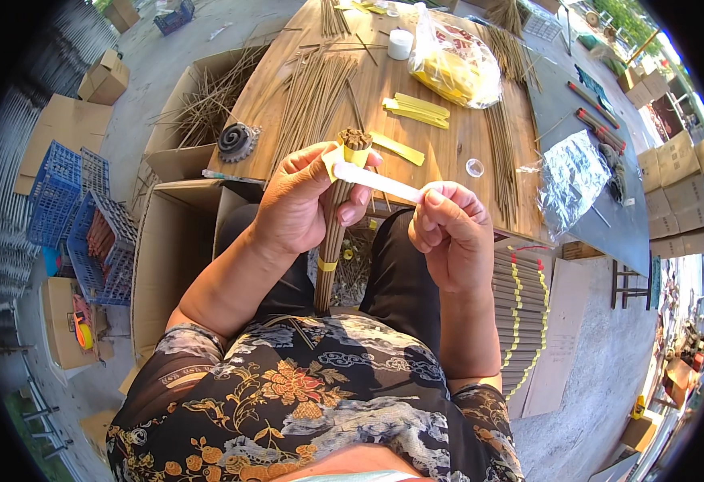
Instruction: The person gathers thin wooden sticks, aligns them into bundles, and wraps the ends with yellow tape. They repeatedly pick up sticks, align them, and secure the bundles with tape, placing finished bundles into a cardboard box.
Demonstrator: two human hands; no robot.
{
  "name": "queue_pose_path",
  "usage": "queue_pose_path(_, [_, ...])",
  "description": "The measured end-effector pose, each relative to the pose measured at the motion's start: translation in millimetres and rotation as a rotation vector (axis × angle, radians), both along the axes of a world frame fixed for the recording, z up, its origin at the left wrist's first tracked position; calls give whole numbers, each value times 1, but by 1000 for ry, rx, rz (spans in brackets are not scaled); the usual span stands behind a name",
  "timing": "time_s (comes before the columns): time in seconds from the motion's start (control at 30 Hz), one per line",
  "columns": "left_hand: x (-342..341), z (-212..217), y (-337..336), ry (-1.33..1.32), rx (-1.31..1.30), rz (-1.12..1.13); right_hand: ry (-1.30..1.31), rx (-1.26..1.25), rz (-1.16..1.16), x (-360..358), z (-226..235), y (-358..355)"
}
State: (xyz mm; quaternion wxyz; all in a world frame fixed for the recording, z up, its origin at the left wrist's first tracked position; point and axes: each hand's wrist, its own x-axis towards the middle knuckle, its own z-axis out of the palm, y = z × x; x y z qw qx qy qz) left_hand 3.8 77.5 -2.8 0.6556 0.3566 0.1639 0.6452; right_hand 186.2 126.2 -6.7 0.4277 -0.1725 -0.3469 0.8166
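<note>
Your left hand (300, 201) is wrapped tight around a bundle of incense sticks (337, 217), holding it upright above your lap, just in front of the wooden table (464, 145). Your right hand (448, 233) pinches the free end of a white strip (376, 181) between thumb and fingers. The other end lies on the yellow band (337, 157) near the top of the bundle.

A second yellow band (327, 264) already sits lower down, so that end looks done. The top wrap looks only begun. Many loose sticks (312, 96) lie on the table, and finished bundles (521, 313) are stacked by your right side.
</note>
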Motion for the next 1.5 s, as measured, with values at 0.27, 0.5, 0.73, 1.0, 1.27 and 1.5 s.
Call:
queue_pose_path(0.27, [2,2,-1,13,-8,19,8,-11,-6,-4,5,-2])
queue_pose_path(0.5, [-2,2,1,-34,-4,23,6,13,5,-2,-1,-3])
queue_pose_path(0.73, [0,0,-1,7,-11,33,12,19,14,-4,3,-4])
queue_pose_path(1.0, [1,-1,-1,35,-4,24,41,64,-40,-6,3,-5])
queue_pose_path(1.27, [3,-2,-1,42,8,26,86,177,-143,-8,1,-6])
queue_pose_path(1.5, [6,5,-2,17,-43,27,108,232,-215,-8,3,-9])
